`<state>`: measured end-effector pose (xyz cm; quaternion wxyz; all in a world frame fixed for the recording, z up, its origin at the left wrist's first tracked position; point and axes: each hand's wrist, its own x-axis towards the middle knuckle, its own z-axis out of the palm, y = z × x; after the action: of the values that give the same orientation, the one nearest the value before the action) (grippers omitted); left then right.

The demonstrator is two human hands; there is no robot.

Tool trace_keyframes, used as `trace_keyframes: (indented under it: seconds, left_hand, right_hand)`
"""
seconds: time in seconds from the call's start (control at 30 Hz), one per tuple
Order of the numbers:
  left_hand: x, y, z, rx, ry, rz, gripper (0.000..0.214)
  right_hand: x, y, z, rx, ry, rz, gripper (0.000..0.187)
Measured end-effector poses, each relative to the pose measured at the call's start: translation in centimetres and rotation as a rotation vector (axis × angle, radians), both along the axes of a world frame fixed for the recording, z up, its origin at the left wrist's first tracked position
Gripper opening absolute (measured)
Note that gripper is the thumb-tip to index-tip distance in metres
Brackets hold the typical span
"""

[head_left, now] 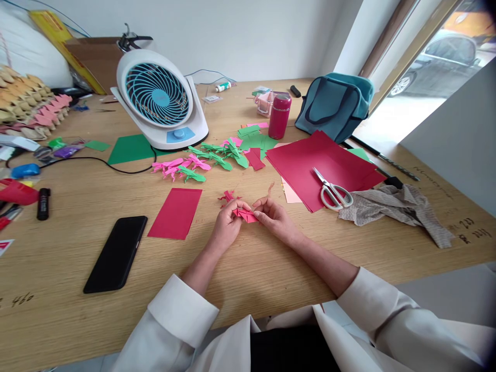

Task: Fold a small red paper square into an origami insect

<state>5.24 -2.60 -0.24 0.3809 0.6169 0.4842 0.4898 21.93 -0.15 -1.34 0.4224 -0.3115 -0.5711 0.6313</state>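
The left hand (227,226) and the right hand (277,219) both pinch the small folded red paper (246,215), which is over the table (267,274), near a red paper figure (228,196). It is probably very light, stiffer along its folds but easy to tear, so its two ends seem best for a gentle hold.

The wooden table (263,279) bears handwritten "460" (23,299) at left and, seemingly, "723" (468,224) at right.
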Motion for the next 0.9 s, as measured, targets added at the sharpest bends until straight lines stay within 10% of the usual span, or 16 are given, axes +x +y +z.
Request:
trace_keyframes:
  seconds: [0.9]
  left_hand:
    - [0.24,-0.31,-0.02,-0.197,-0.213,0.028,0.042]
  right_hand:
    - [0.12,0.37,0.31,-0.08,0.001,-0.079,0.044]
